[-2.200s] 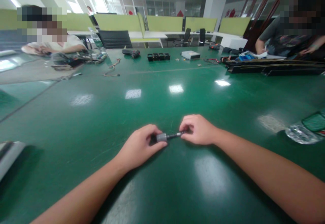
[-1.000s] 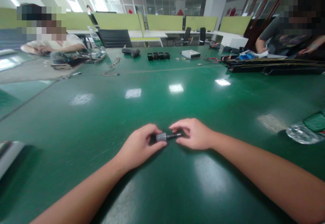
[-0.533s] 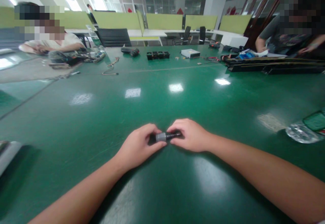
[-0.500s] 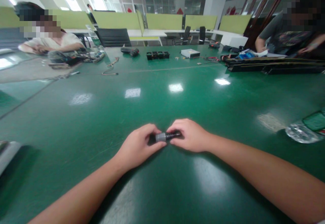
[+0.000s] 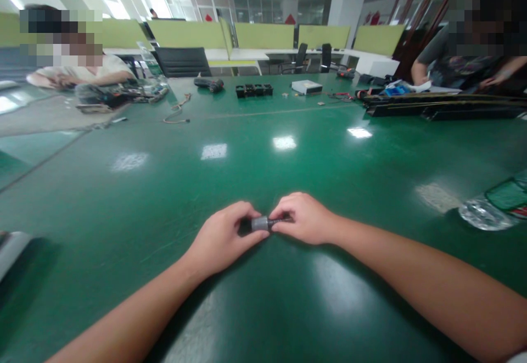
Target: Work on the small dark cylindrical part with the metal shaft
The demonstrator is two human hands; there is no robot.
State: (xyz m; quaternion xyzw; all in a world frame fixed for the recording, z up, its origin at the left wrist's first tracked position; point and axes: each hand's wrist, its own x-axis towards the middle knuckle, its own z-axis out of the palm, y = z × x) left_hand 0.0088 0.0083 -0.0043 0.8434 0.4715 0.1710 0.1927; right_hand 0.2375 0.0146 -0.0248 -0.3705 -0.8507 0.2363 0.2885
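Low over the green table, both hands meet at a small cylindrical part (image 5: pixel 259 223). It has a grey metal-looking body and a thin dark section on its right side; its exact kind is unclear. My left hand (image 5: pixel 224 236) grips the grey body from the left between thumb and fingers. From the right, my right hand (image 5: pixel 307 217) pinches the dark section, its thumb and fingertips close beside the grey body. Fingers hide both ends of the part.
Across the green table (image 5: pixel 263 171) lie a cable (image 5: pixel 177 111), a black slotted block (image 5: pixel 254 90), a grey-white box (image 5: pixel 307 87) and long black rails (image 5: pixel 411 106). A plastic bottle (image 5: pixel 489 212) lies at right. Two people sit across the table.
My right thumb and fingers have shifted left and closed more over the dark section, so less of it shows. My left hand keeps its hold.
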